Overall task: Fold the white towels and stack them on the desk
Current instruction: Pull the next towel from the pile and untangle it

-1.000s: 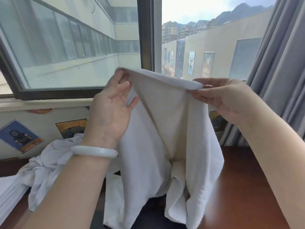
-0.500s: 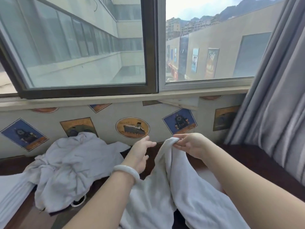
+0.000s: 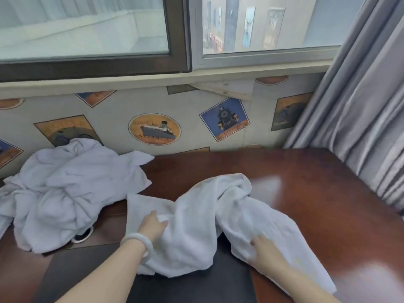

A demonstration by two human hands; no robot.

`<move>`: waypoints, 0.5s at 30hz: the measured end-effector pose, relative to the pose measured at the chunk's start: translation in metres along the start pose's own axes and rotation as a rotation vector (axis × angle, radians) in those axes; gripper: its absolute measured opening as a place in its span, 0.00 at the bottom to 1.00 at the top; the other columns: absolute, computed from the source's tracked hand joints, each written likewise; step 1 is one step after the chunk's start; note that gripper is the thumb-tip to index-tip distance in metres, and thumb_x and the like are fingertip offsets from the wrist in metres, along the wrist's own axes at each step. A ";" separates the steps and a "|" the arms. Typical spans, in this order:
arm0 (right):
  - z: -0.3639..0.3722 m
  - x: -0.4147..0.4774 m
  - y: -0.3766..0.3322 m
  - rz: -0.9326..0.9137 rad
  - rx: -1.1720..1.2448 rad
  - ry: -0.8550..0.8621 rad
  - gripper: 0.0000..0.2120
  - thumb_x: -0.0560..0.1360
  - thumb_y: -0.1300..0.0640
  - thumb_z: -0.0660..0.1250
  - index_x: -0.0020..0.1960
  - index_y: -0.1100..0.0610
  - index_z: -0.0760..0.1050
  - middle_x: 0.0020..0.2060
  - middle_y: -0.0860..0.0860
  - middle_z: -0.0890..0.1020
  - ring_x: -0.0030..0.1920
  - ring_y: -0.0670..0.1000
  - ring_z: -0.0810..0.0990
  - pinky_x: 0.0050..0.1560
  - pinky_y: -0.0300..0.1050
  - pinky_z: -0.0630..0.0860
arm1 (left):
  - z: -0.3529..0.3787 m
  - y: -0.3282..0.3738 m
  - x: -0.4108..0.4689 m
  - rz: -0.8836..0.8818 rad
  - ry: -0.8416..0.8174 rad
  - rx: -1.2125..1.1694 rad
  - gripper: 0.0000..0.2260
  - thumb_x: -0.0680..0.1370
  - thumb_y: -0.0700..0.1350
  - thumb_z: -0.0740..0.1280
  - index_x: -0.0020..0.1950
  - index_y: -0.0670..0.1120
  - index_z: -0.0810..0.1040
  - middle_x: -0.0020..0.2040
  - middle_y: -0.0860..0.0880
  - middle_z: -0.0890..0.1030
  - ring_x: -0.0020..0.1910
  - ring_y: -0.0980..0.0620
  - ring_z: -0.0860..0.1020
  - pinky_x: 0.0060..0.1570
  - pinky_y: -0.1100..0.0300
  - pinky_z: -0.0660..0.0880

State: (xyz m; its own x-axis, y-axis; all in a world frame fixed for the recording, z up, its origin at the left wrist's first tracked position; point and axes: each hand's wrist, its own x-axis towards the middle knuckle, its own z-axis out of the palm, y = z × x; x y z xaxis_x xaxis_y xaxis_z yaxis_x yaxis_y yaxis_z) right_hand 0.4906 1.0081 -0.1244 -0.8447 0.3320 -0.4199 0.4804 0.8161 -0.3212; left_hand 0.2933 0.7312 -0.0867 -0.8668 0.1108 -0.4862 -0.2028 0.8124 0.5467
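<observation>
Two hands are working on one white towel [image 3: 196, 232], which is lying rumpled across the near middle of the bench [image 3: 317, 193] and partly over a dark mat [image 3: 87, 270] at the front edge. The left hand [image 3: 153, 226], wearing a pale bracelet [image 3: 137, 241] at the wrist, is pinching a small tuck of cloth near the towel's left side, its fingers curling into it. The right hand [image 3: 264, 252] is lying on the towel's right flap. It is showing blurred, so I cannot tell whether it is gripping the cloth or only pressing on it. Between the two hands the towel is bunching into a ridge running toward the back of the bench. A heap of towels [image 3: 72, 189] is sitting unfolded at the far left against the wall, close beside the one being handled.

By my reading, the person is laying this towel out before its first fold. The next move is calling for drawing the two sides apart until the ridge is flattening out, then finding two corners to bring together. With the heap waiting, most of the job is looking undone.
</observation>
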 end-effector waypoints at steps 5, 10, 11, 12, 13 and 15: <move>0.010 -0.003 0.005 0.025 -0.030 0.192 0.12 0.66 0.58 0.75 0.35 0.50 0.70 0.34 0.45 0.72 0.37 0.52 0.77 0.33 0.44 0.65 | 0.009 0.000 -0.015 -0.042 0.045 -0.234 0.15 0.78 0.52 0.69 0.60 0.44 0.78 0.52 0.46 0.79 0.46 0.48 0.75 0.49 0.56 0.70; -0.084 -0.026 -0.008 0.075 0.808 0.302 0.14 0.77 0.57 0.68 0.35 0.62 0.78 0.29 0.54 0.74 0.34 0.47 0.70 0.37 0.43 0.64 | -0.042 0.031 -0.076 0.400 0.412 -0.372 0.02 0.78 0.46 0.71 0.48 0.54 0.81 0.47 0.50 0.77 0.50 0.47 0.76 0.46 0.57 0.68; -0.101 -0.038 -0.011 0.038 0.908 0.357 0.12 0.77 0.57 0.68 0.39 0.63 0.81 0.32 0.57 0.79 0.35 0.46 0.74 0.38 0.44 0.68 | -0.050 0.029 -0.092 0.491 0.526 -0.348 0.03 0.77 0.45 0.71 0.49 0.53 0.82 0.48 0.50 0.75 0.51 0.47 0.75 0.50 0.56 0.68; -0.114 -0.051 -0.015 -0.002 0.998 0.385 0.10 0.78 0.57 0.68 0.42 0.61 0.83 0.35 0.55 0.84 0.36 0.47 0.79 0.40 0.45 0.72 | -0.056 0.025 -0.110 0.606 0.666 -0.277 0.04 0.77 0.44 0.71 0.51 0.51 0.83 0.50 0.50 0.74 0.52 0.47 0.74 0.53 0.55 0.68; -0.118 -0.062 -0.016 -0.015 1.079 0.392 0.10 0.79 0.57 0.67 0.44 0.59 0.84 0.37 0.54 0.85 0.39 0.49 0.82 0.43 0.47 0.76 | -0.058 0.018 -0.125 0.728 0.781 -0.166 0.04 0.77 0.43 0.71 0.51 0.48 0.84 0.51 0.50 0.74 0.53 0.46 0.73 0.54 0.53 0.69; -0.107 -0.069 -0.013 0.100 1.255 0.349 0.09 0.79 0.58 0.66 0.47 0.59 0.84 0.40 0.57 0.86 0.42 0.56 0.84 0.47 0.52 0.77 | -0.046 -0.005 -0.146 0.948 0.811 0.038 0.09 0.75 0.39 0.65 0.50 0.45 0.84 0.52 0.49 0.78 0.52 0.47 0.73 0.53 0.51 0.68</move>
State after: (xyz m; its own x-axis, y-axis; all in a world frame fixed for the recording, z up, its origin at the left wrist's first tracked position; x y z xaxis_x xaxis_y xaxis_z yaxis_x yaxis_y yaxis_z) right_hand 0.5176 1.0254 -0.0006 -0.7178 0.6245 -0.3077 0.2756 -0.1509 -0.9493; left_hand 0.4004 0.6845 0.0130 -0.6981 0.2873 0.6558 0.6562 0.6230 0.4257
